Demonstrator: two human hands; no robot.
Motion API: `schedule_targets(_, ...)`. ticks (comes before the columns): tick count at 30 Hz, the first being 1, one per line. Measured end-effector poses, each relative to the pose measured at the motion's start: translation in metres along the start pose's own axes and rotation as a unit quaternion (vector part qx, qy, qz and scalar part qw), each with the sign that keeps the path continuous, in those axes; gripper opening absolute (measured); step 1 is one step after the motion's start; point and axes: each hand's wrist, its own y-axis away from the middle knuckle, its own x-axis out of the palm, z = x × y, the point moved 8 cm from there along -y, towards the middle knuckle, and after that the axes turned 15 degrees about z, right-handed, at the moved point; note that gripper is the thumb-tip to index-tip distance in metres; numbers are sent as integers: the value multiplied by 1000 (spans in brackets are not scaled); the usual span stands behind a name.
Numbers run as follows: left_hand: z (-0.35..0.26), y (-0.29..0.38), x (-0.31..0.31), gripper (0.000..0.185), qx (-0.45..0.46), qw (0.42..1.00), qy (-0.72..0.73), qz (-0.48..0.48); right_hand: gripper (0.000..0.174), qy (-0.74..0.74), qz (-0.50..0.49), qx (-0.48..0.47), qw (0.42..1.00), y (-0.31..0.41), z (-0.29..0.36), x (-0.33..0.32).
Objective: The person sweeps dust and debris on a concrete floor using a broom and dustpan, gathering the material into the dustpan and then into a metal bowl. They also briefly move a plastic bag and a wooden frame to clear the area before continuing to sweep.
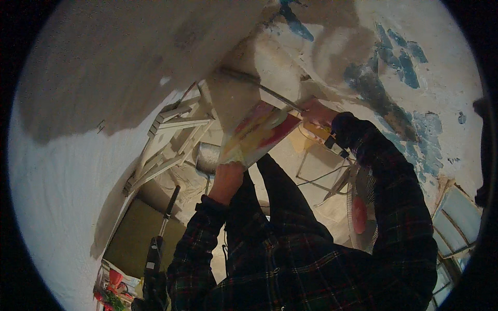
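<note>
My left hand [227, 182] is closed on the near end of a flat, red and yellow printed piece [258, 134], a bag or a sheet, which slants up to the right in front of my legs. Its exact material is too blurred to tell. Beyond its upper right corner, my right hand [320, 112] grips the near end of a long, narrow metal bar or blade [272, 93]. That bar runs up and left toward the plastered wall, where its far end is in shadow. A yellow-orange thing [318, 131] shows just below my right hand; whether I touch it cannot be told.
A wooden trestle or ladder [186, 124] leans at the left. Near my left hand stands a grey, shovel-like metal head [208, 157]. A pedestal fan [360, 214] is on the right. A black pole [155, 248] rises at lower left beside an olive panel [136, 229]. Blue patches mark the wall [404, 62].
</note>
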Motion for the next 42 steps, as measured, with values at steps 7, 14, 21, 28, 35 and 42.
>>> schedule_targets(7, -11, 3, 1, 9, 12, 998, -37, -50, 19, 243, 81, -26, 966, 16, 6, -14)
schedule_targets(14, -27, 13, 2, 4, 63, 996, 34, -58, 45, 397, 43, -16, 917, 137, 92, -39)
schedule_targets(21, -45, 4, 46, 5, 64, 997, 31, 40, 45, 358, 184, 211, 891, 216, 147, -15)
schedule_targets(28, -55, 9, 63, 10, 58, 996, 58, 29, 43, 618, 129, 10, 776, 121, 128, -13)
schedule_targets(35, -55, 9, 41, 13, 79, 993, 80, 30, 40, 606, 13, 71, 792, 87, 60, -53)
schedule_targets(42, -36, 1, 14, 10, -42, 998, 35, 37, 29, 458, -69, 12, 886, 86, 4, -54)
